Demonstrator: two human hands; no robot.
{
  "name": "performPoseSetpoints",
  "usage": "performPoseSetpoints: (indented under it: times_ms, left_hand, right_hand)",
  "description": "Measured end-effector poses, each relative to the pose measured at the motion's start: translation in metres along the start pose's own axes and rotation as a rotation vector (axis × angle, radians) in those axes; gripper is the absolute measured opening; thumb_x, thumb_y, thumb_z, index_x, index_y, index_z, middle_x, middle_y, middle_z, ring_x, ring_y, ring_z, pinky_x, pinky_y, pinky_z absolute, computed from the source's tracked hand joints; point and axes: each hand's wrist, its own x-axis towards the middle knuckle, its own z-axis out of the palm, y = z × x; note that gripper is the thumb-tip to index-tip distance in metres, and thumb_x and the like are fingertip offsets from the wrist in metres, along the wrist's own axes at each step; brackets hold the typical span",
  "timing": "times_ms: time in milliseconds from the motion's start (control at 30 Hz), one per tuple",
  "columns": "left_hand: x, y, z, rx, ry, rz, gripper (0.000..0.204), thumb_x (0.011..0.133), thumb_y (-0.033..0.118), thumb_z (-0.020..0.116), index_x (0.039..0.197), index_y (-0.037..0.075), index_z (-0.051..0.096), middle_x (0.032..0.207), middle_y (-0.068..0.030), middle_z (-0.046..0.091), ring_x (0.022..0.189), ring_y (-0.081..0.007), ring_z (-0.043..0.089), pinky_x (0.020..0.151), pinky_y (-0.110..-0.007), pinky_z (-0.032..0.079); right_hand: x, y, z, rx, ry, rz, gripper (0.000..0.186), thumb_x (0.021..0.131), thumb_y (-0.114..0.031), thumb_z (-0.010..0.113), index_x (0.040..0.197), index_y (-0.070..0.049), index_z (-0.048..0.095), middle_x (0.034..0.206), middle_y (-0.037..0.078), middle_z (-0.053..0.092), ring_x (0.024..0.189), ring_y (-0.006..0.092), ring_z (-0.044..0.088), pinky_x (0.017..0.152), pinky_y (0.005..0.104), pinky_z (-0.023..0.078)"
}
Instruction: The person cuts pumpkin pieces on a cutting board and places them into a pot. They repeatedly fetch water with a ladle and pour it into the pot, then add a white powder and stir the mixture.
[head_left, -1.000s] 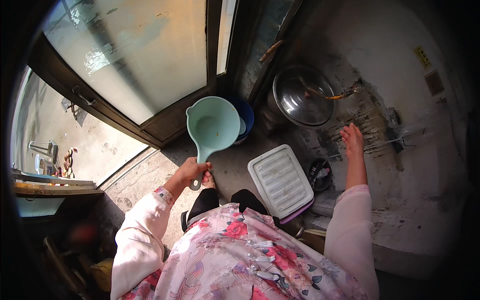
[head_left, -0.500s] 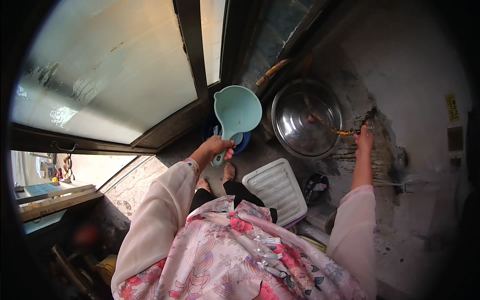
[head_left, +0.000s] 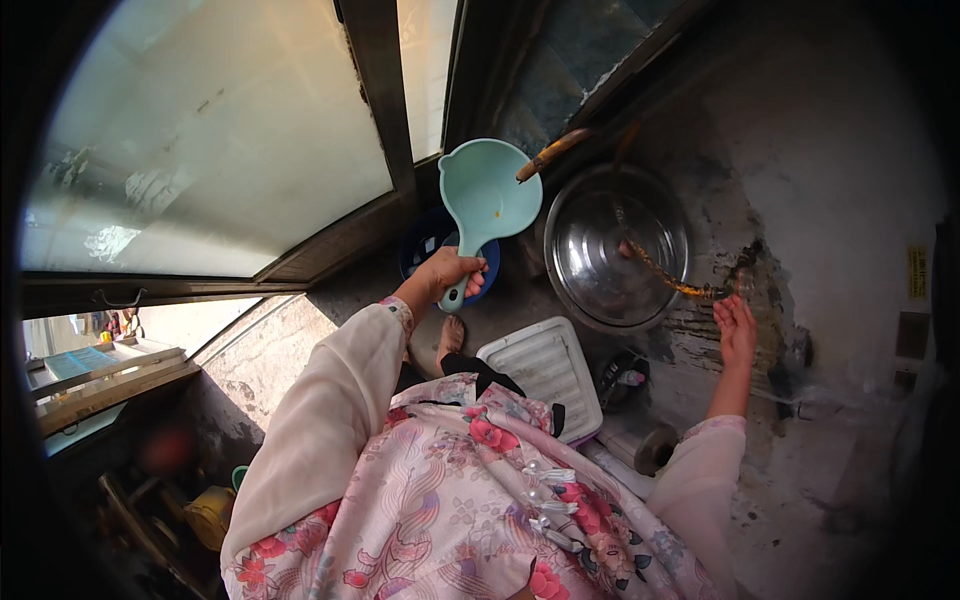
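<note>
A pale turquoise water dipper point(head_left: 490, 190) hangs bowl up over the floor, and my left hand point(head_left: 450, 274) is closed round its handle. A small yellowish speck lies inside the bowl. The end of a worn yellow-brown pipe point(head_left: 552, 155) overlaps the bowl's upper right rim. On the right, my right hand point(head_left: 736, 328) is held up with fingers stretched and nothing in them. It is just below a tap-like fitting point(head_left: 742, 270) on the stained wall, where a rusty yellow pipe point(head_left: 665, 275) runs up. Whether the fingertips touch the fitting is unclear.
A round metal lid point(head_left: 615, 250) covers a vessel beside the wall. Under the dipper stands a blue bucket point(head_left: 412, 250) with things in it. A white ridged plastic lid point(head_left: 545, 375) is near my feet. At left is a frosted glass door point(head_left: 220, 140).
My left hand has carried the dipper up and right, its bowl now by the pipe end. My right hand has dropped lower, its fingers off the fitting and stretched. One foot has shifted.
</note>
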Motion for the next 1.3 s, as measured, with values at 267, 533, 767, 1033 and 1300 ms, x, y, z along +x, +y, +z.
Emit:
performPoseSetpoints:
  times_ms: [267, 533, 767, 1033, 1300]
  left_hand:
    - [0.001, -0.007, -0.003, 0.005, -0.03, -0.016, 0.013, 0.081, 0.012, 0.055, 0.083, -0.001, 0.055, 0.058, -0.0064, 0.056, 0.045, -0.0142, 0.054, 0.041, -0.024, 0.044]
    - [-0.007, -0.016, -0.016, -0.044, -0.023, -0.052, 0.013, 0.082, 0.012, 0.053, 0.083, -0.001, 0.053, 0.057, -0.0062, 0.055, 0.045, -0.014, 0.053, 0.041, -0.024, 0.045]
    - [-0.01, -0.025, -0.026, -0.051, 0.027, -0.033, 0.012, 0.082, 0.011, 0.053, 0.083, -0.001, 0.052, 0.057, -0.0063, 0.055, 0.043, -0.0141, 0.053, 0.041, -0.024, 0.045]
    - [-0.009, -0.024, -0.035, -0.109, -0.014, -0.083, 0.012, 0.082, 0.011, 0.053, 0.082, -0.001, 0.052, 0.057, -0.0063, 0.055, 0.043, -0.0139, 0.053, 0.04, -0.024, 0.045]
    - [-0.01, -0.021, -0.04, -0.114, -0.013, -0.103, 0.012, 0.082, 0.011, 0.053, 0.082, -0.001, 0.053, 0.057, -0.0066, 0.055, 0.044, -0.014, 0.054, 0.041, -0.024, 0.045]
  right_hand:
    - [-0.003, -0.003, -0.005, -0.003, -0.052, 0.018, 0.035, 0.087, -0.01, 0.044, 0.119, 0.003, 0.039, 0.099, 0.011, 0.055, 0.089, 0.0229, 0.057, 0.077, 0.033, 0.045]
    - [0.001, -0.001, -0.012, 0.034, -0.109, 0.041, 0.035, 0.086, -0.008, 0.043, 0.119, 0.001, 0.04, 0.101, 0.011, 0.054, 0.09, 0.0241, 0.057, 0.077, 0.0338, 0.045]
    - [0.001, -0.001, -0.014, 0.046, -0.12, 0.056, 0.036, 0.086, -0.009, 0.044, 0.12, 0.0, 0.039, 0.104, 0.011, 0.054, 0.091, 0.0242, 0.057, 0.077, 0.0343, 0.046]
    - [-0.003, -0.005, -0.011, 0.013, -0.095, 0.059, 0.037, 0.086, -0.009, 0.044, 0.122, 0.001, 0.038, 0.107, 0.012, 0.053, 0.092, 0.0241, 0.056, 0.08, 0.036, 0.045]
    - [0.002, -0.011, -0.018, 0.027, -0.176, 0.114, 0.036, 0.085, -0.008, 0.044, 0.12, 0.0, 0.04, 0.108, 0.011, 0.052, 0.094, 0.0238, 0.055, 0.081, 0.0351, 0.044]
